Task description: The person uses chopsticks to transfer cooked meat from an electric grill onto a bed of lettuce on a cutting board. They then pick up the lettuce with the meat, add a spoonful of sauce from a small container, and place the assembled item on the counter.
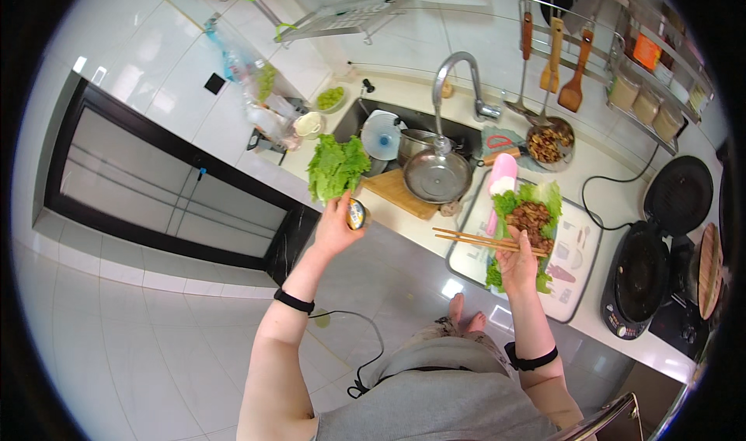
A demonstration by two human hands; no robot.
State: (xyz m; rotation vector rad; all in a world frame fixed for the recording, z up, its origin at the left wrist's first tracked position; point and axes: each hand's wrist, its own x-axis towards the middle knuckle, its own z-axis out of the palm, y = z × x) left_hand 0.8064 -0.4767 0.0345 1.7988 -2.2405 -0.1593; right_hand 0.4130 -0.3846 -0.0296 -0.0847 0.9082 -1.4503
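Loose lettuce: bright green, frilly-edged leaves (pixel 338 165) are bunched at the counter's edge, touching the fingertips below.
Left hand: the left hand (pixel 334 227) is seen with fingers curled between the leaves and a small round container with a printed face (pixel 357 214); which is gripped cannot be told.
Sink side: a smooth, round metal pan (pixel 437 178) is seen beside a flat, pale wooden board (pixel 396 195).
Right hand: two slender, straight wooden chopsticks (pixel 482 243) are gripped by the right hand (pixel 519 267), above a white, dark-rimmed rectangular tray (pixel 580 235).
Meat: glossy brown, irregular cooked pieces (pixel 531 219) are heaped on ruffled lettuce (pixel 552 198) over the tray, just beyond the right hand.
Far right: a black, round, hinged griddle (pixel 642 274) is stood open.
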